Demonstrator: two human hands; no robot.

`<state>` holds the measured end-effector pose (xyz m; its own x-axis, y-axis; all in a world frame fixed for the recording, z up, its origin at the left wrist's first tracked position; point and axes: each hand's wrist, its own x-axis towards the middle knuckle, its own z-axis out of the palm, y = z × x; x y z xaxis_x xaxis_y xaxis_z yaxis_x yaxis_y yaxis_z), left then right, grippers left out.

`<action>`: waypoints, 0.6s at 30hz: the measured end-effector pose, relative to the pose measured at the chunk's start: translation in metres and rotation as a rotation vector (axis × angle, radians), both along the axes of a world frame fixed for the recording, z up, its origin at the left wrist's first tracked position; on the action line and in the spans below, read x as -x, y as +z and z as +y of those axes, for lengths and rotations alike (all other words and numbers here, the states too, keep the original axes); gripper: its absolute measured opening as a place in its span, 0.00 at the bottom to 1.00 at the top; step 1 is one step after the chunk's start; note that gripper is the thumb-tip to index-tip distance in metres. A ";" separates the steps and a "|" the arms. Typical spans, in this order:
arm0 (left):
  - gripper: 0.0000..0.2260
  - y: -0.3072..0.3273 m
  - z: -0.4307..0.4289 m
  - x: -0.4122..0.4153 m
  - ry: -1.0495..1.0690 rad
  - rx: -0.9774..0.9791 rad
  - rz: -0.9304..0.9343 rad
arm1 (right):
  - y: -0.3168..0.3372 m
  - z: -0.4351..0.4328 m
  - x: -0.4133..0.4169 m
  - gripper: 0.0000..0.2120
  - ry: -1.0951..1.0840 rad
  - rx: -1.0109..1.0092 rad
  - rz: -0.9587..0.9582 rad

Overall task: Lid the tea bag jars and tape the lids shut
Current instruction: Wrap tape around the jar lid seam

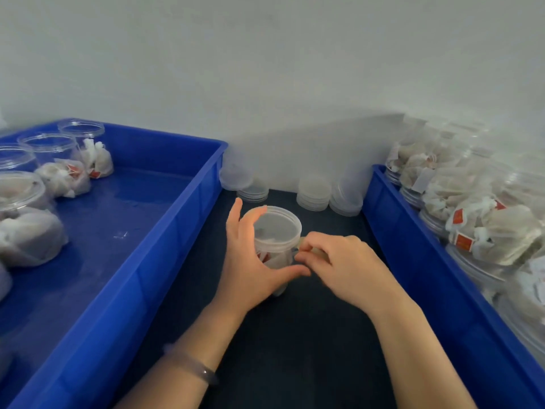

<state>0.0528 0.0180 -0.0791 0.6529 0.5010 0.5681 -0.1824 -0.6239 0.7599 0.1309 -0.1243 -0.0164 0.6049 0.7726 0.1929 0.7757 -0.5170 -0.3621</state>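
Left hand (247, 261) grips the jar (277, 249); right hand (348, 261) pinches tape (318, 251) beside it. A slipping jar could wrinkle the tape.

- The lower half of the jar (275, 228) is hidden behind the left hand (247, 261).
- The fingers of the right hand (342, 261) cover most of a tan piece (303, 240) at the jar's side; what it is cannot be told.
- The left bin (177, 219) and right bin (413, 246) are cut off by the edges.
- The filled jars (486, 225) in the right bin and the lid stacks (314, 196) are blurred.

Narrow lane of dark counter (295, 349), walled in by left blue bin (141, 276) and right blue bin (413, 246), blocked at far end by lid stacks (313, 196) against wall (265, 69), jar (275, 231) mid-lane, open stretch nearer.
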 end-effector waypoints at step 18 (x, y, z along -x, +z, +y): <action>0.27 -0.008 0.005 -0.005 0.005 -0.019 -0.159 | -0.013 0.006 -0.003 0.11 -0.029 -0.087 -0.064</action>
